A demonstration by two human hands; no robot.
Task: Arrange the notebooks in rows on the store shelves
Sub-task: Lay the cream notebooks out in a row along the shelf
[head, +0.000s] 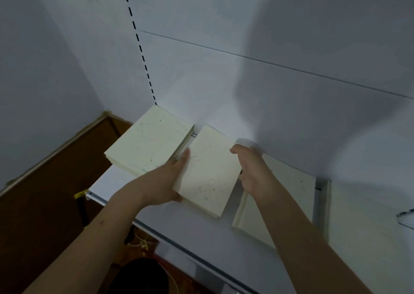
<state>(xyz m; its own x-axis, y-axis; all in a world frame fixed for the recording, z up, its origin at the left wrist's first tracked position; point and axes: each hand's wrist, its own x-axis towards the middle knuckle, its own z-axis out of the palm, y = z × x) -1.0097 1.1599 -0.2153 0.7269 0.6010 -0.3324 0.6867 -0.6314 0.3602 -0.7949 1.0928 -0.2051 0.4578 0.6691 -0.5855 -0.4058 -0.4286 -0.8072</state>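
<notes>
Middle notebook stack (207, 172) held a little askew on the white shelf (125, 181), far corner close to the back panel (268, 36), near edge towards the shelf lip; cream covers, speckled with small dark marks. Left hand (172, 177) flat along the stack's left edge, fingers stretched out, thumb tucked under the near corner; right hand (251, 170) on the right edge, fingers curled over it, pinching; hands apart, clamped on the stack from both sides. Left notebook stack (145, 143) already lying flat in the far left corner of the shelf, just beside the held one, a narrow gap between them; right notebook stack (289, 193) lying flat to the right, partly hidden by the right forearm, its right edge near an upright divider (323, 204). Below and left of the shelf, brown floor (44, 204) and a dark rounded object (143, 278), too dim to name.

Judged risks from here: held stack set down crooked, row line broken; upper notebooks sliding off if the squeeze loosens, given loose smooth covers; left fingers caught or the left stack nudged askew while closing the gap; right forearm dragging the right stack towards the shelf lip.
</notes>
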